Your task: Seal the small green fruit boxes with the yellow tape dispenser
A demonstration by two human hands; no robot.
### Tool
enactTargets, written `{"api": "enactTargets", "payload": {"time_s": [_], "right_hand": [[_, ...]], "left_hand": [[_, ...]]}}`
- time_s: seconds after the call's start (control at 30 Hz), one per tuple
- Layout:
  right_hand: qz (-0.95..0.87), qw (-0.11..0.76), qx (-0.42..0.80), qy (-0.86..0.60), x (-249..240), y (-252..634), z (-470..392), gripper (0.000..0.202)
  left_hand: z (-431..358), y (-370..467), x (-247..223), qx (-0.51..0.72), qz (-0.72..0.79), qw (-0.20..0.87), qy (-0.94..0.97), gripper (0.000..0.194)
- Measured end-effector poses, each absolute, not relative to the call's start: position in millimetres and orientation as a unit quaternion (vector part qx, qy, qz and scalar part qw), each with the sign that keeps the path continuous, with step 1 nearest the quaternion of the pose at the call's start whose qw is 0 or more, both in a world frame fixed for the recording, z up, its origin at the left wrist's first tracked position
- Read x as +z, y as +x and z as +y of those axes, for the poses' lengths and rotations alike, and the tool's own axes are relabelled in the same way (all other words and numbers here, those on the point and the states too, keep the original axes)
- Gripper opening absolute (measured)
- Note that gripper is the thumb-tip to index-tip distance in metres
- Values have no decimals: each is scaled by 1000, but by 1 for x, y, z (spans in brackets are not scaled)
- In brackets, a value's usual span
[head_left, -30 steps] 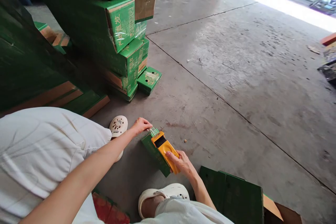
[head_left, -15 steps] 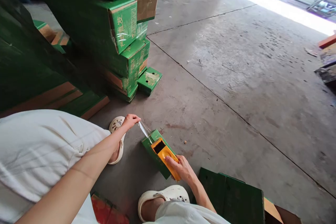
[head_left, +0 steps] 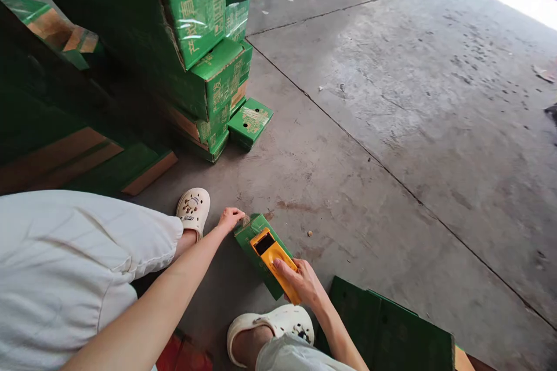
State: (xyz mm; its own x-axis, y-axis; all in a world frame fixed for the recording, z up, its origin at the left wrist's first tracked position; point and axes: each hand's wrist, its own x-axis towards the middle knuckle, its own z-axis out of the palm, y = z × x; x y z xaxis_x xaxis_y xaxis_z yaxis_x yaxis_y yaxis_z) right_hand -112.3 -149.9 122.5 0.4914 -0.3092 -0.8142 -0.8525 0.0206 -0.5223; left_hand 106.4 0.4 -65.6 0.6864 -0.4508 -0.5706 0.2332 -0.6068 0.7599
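A small green cardboard box (head_left: 256, 261) lies on the floor between my feet. My right hand (head_left: 300, 281) grips an orange-yellow tape dispenser (head_left: 275, 261) with a dark window, thumb on top, held over the box. At the box's far left end, my left hand (head_left: 231, 218) has its fingers pinched together. A bit of clear tape (head_left: 246, 221) shows between those fingertips and the box edge. The rest of the tape strip is hard to make out.
Green cartons (head_left: 195, 11) are stacked high at the upper left, with a small green box (head_left: 250, 123) at their foot. Open green cardboard (head_left: 391, 324) lies at the lower right. Something red (head_left: 185, 353) sits by my legs. Concrete floor (head_left: 391, 98) stretches to the right.
My left hand has moved right and down to the box's end, bringing in the tape strip that was stretched out from the dispenser. My right hand has hardly moved. The view has tilted down.
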Motion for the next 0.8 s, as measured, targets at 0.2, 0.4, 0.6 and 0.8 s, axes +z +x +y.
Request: {"api": "enactTargets", "payload": {"time_s": [0.2,0.4,0.6,0.8], "right_hand": [[445,578,237,-641,136,-104,-144,55],[448,555,225,-664,141,-103,-143,59],[437,561,228,-665,137,-105,-144,57],[417,565,225,-675,135,-106,-144,58]], "left_hand": [[-2,95,-62,-411,-96,425,801,17],[0,110,-41,-380,-105,425,815,41],[5,91,-11,-426,-136,489,749,51],[34,99,14,-588,-270,567,510,108]]}}
